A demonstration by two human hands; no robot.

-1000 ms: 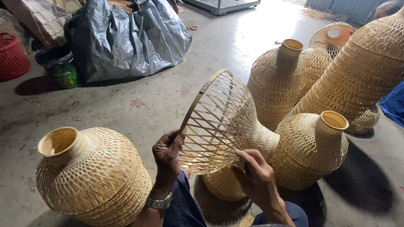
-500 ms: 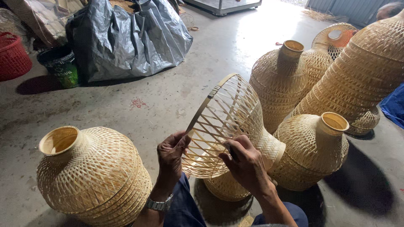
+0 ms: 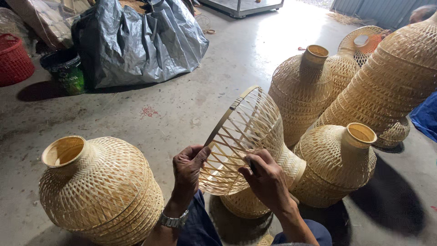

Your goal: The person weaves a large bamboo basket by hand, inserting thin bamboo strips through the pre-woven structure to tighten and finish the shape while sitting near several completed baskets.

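Right hand (image 3: 266,180) slid up the half-woven basket (image 3: 248,136) propped on the lap, fingers pinching a strip, left hand (image 3: 189,166) gripping the rim; mid-weave, next tuck likely needs steady bracing.

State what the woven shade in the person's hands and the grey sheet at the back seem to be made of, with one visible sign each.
Woven shade: probably thin bamboo or similar cane strips, pale, matte, open lattice. Grey sheet: likely plastic film, glossy and creased.
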